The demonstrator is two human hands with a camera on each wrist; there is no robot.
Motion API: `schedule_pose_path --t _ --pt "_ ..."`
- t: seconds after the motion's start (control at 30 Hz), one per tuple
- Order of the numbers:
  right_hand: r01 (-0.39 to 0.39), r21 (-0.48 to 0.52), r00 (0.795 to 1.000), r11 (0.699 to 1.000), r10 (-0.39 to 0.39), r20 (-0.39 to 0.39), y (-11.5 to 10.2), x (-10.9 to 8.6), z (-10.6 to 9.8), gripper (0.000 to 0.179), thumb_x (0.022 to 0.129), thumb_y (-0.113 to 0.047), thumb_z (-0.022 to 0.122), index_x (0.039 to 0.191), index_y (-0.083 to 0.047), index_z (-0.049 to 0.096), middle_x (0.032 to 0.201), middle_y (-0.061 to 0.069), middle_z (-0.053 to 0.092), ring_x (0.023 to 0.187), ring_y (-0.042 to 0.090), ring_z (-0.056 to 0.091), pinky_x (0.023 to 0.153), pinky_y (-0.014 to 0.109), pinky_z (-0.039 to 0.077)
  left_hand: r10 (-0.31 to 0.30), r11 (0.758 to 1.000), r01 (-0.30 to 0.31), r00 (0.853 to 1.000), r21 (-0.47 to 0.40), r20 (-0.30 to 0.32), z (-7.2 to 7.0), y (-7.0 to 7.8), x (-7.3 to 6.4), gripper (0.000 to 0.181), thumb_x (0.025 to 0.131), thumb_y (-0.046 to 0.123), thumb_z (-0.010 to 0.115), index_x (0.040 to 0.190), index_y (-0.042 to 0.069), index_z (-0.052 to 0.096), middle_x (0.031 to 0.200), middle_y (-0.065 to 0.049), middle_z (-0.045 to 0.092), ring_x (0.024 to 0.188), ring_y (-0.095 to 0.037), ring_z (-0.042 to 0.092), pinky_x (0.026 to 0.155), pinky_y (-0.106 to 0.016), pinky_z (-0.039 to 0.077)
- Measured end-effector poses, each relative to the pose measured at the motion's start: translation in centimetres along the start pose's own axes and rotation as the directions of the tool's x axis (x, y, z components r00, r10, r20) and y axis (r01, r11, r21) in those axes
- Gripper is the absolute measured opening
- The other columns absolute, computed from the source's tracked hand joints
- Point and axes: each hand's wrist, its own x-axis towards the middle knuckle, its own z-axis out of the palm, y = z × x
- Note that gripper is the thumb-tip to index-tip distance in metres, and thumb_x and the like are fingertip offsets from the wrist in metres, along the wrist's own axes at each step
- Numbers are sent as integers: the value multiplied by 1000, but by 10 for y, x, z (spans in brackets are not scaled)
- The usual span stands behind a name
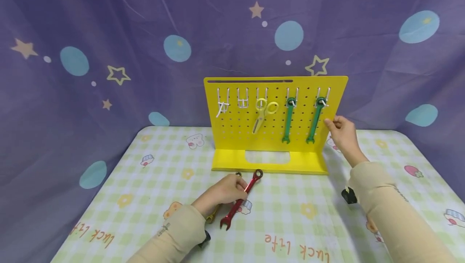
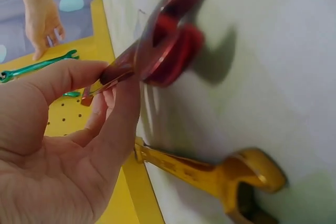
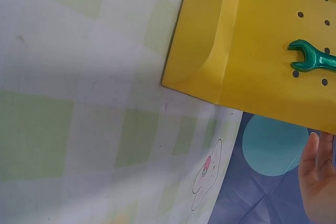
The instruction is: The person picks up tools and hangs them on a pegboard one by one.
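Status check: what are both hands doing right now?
Left hand pinching red metal wrench. Right hand steadying yellow pegboard stand edge. Gold wrench alongside.

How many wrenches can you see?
4. Two green wrenches hang on the yellow pegboard. The left hand pinches the red wrench on the table. A gold wrench lies beside it, mostly hidden under that hand.
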Motion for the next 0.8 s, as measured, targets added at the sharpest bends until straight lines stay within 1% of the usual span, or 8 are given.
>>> schedule_pose_path --t 0.13,0.23,0.37,0.53,0.63,0.8 --pt "17 -8 1000 1000 -17 -16 1 1 -1 43 104 -32 50 113 11 53 115 36 61 56 1 53 51 19 47 35 998 -35 999 -44 0 -1 6 1 18 86 3 68 102 -1 64 79 -5 59 60 -13 49 52 -21 40" --pt "9 -6 1000 1000 -9 -13 1 1 -1 43 104 -33 50 112 10 53 115 35 62 57 1 53 51 19 46 52 997 -53 999 -55 -13 -2 9 -1 16 86 3 67 102 -1 63 80 -6 59 63 -14 49 54 -22 40" --pt "-8 -7 1000 1000 8 -2 2 -1 0 45 104 -35 49 114 9 52 117 34 61 58 2 53 51 21 46 58 996 -60 998 -69 -33 -2 11 -4 18 87 4 66 104 -1 63 84 -7 57 71 -16 51 59 -25 42" --pt "-2 -17 1000 1000 2 -7 1 -2 0 45 104 -35 49 113 9 53 116 34 62 58 2 53 51 21 47 52 995 -57 996 -78 -67 -3 15 -7 22 90 10 68 109 0 63 90 -7 57 77 -19 53 63 -27 44" --pt "1 -14 1000 1000 -1 -9 1 -1 1 43 104 -34 50 112 9 53 115 34 62 57 1 53 50 21 46 76 994 -83 993 -69 -92 -6 16 -8 23 90 12 69 109 1 63 92 -7 58 78 -18 53 64 -27 45" --pt "10 -11 1000 1000 -10 -13 2 -1 1 41 104 -32 50 110 9 53 113 35 62 56 1 52 49 20 45 127 988 -136 985 -72 -119 -11 17 -9 21 91 13 70 106 0 62 93 -7 60 71 -15 56 61 -25 45"
